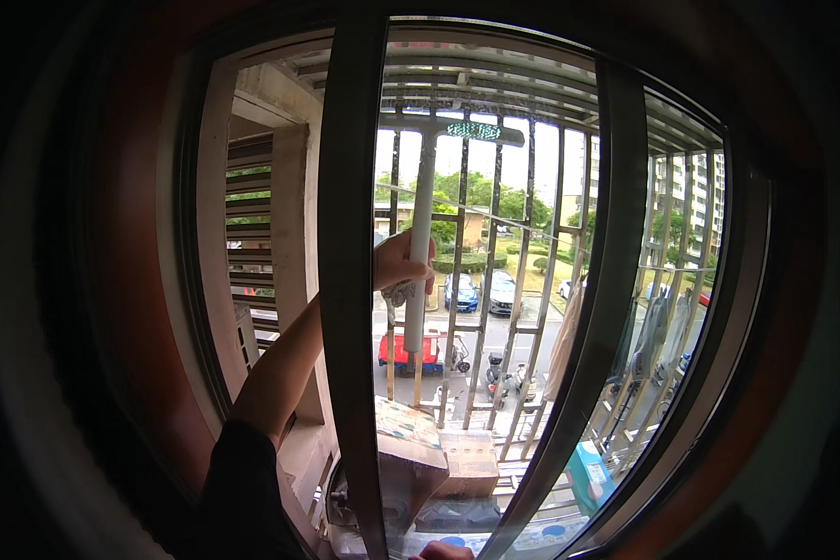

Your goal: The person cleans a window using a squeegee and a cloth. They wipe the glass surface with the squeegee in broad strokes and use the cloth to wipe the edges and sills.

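Observation:
My left arm reaches through the open part of the window at the left, and my left hand [404,262] shows behind the glass. It is closed around the light grey handle of a window squeegee [420,210]. The tool stands nearly upright with its crosspiece at the top, near the upper part of the window pane [504,231]. A crumpled thing, perhaps a cloth, hangs by that hand. At the bottom edge only the top of my right hand [446,551] shows, low before the pane; its fingers are mostly hidden.
Dark window frame bars [353,280] stand left and right of the pane. Outside are a metal security grille [458,280], cardboard boxes [467,458], a teal box [591,476] and hanging cloths [567,339]. Parked cars and scooters lie beyond, below.

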Available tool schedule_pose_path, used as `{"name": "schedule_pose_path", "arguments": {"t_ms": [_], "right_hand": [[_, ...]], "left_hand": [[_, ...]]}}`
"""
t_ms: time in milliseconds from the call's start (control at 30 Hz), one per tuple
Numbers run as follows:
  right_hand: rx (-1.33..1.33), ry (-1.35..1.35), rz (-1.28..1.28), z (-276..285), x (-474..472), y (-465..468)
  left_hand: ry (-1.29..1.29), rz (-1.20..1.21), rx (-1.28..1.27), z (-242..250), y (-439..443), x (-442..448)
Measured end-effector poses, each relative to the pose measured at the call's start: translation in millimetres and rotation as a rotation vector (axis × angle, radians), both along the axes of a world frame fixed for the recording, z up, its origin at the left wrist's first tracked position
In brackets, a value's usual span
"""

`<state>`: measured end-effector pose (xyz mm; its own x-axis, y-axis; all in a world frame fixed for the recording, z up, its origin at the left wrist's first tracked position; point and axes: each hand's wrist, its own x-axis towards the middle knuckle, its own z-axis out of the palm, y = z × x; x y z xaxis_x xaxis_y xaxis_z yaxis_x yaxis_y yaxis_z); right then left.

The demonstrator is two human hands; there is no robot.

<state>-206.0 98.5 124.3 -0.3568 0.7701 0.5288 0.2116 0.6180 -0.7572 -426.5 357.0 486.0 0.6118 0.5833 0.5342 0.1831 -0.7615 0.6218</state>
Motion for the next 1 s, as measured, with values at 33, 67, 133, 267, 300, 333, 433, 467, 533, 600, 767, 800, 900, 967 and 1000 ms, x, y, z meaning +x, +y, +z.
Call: {"name": "schedule_pose_path", "arguments": {"t_ms": [33,67,133,267,300,333,433,467,533,600,767,800,900,967,1000], "right_hand": [[-0.03,0.015,-0.009,-7,3,0],[-0.162,-0.106,-0.055,-15,-6,7],[0.291,-0.17,-0.146,-25,0,9],[-0.143,0.003,-0.167,-21,11,-3],[-0.273,-0.04,-0.2,-14,6,-2],[-0.381,0.077,-0.195,-5,2,-7],[-0.256,0.118,-0.067,31,-7,-6],[-0.05,0.083,-0.043,46,-14,5],[0.202,-0.012,-0.046,73,-30,19],[0.271,-0.103,-0.129,99,-42,30],[0.292,-0.429,-0.365,133,-80,41],[0.409,-0.446,-0.45,135,-88,42],[0.491,-0.512,-0.479,134,-101,41],[0.52,-0.529,-0.516,131,-105,43],[0.514,-0.522,-0.495,130,-104,45]], "left_hand": [[0.049,0.009,0.021,12,0,9],[0.067,-0.02,0.013,22,-1,19],[0.112,-0.02,0.067,36,-4,33],[0.159,0.091,0.148,45,-14,45],[0.164,0.139,0.167,45,-15,45],[0.161,0.103,0.178,44,-17,45],[0.225,0.131,0.213,38,-19,44],[0.218,0.123,0.199,36,-20,44],[0.243,0.168,0.157,31,-19,43],[0.222,0.14,0.144,27,-17,42],[0.181,0.099,0.082,16,-11,35],[0.188,0.111,0.112,14,-10,34],[0.183,0.117,0.151,9,-6,31],[0.154,0.084,0.145,5,-4,29],[0.145,0.062,0.142,3,-3,27]]}}
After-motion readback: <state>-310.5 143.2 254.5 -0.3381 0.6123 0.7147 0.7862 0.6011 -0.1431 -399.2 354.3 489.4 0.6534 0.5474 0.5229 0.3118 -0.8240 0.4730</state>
